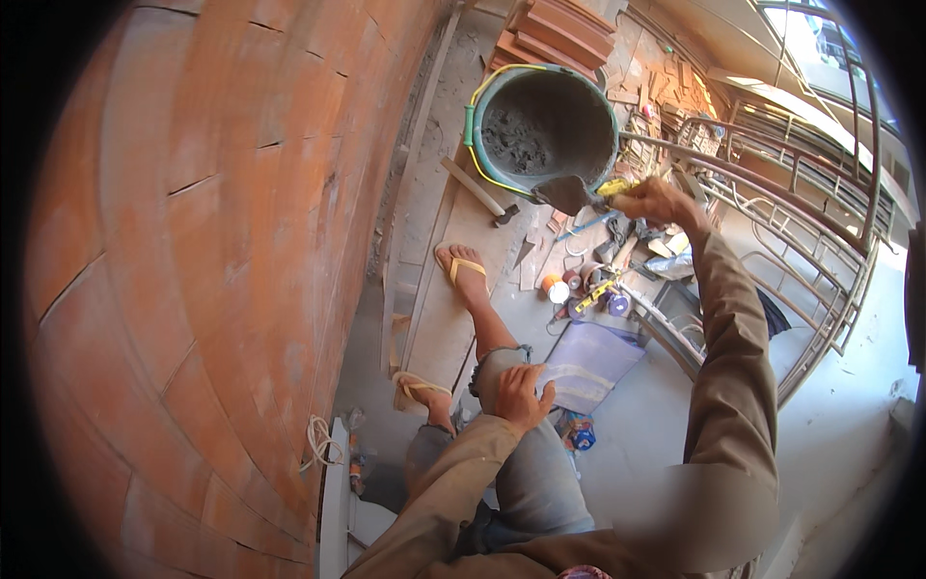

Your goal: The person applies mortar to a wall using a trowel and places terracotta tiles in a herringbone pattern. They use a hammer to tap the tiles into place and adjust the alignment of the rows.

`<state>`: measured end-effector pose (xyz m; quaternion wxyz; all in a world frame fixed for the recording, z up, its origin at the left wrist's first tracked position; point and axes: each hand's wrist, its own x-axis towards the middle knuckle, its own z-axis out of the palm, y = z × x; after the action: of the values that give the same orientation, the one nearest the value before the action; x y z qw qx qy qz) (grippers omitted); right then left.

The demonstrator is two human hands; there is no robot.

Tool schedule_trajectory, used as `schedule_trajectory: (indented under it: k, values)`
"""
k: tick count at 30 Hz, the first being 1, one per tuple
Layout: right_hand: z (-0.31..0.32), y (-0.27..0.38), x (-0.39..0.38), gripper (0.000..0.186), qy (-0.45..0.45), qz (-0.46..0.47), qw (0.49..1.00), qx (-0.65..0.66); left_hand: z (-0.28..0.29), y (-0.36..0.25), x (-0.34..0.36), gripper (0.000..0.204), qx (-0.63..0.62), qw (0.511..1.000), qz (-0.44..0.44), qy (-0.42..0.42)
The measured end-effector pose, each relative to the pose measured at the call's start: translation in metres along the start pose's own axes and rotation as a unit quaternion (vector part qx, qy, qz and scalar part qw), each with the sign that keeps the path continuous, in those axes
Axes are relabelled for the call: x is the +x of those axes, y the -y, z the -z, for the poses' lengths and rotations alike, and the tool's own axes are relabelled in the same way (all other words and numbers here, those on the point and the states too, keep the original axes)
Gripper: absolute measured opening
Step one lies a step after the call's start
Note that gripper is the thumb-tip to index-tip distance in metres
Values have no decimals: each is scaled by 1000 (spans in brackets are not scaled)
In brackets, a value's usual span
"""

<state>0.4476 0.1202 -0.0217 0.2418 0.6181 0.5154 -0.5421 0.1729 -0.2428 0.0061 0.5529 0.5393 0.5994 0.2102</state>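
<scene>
My right hand (659, 203) is closed round the yellow handle of a pointed trowel (566, 194). The blade lies over the near rim of a dark green bucket (596, 116), and grey mortar clings to it. Inside the bucket, more wet mortar (513, 140) coats the bottom and the left side. The bucket's yellow wire handle, with a green grip (469, 125), hangs over its left side. My left hand (522, 397) rests on my bent knee, fingers apart, holding nothing.
A hammer (487, 196) lies just left of the bucket. Terracotta tiles (558, 37) are stacked behind it. A red brick-coloured wall (212, 251) fills the left. Loose tools, cans and a yellow level (593, 294) litter the floor. Metal frames (801, 183) stand at the right.
</scene>
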Motion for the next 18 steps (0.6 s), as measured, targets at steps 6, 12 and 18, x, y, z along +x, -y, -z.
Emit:
schedule_trajectory:
  k: [6, 12, 18]
  values:
    - [-74, -22, -65, 27, 20, 56, 926, 374, 20, 12, -40, 37, 23, 998, 1, -61]
    - [-121, 97, -153, 44, 62, 270, 880, 386, 105, 45, -162, 38, 129, 988, 43, -76]
    - [-157, 245, -313, 41, 100, 466, 847, 235, 208, 67, -356, 43, 203, 960, 183, -68]
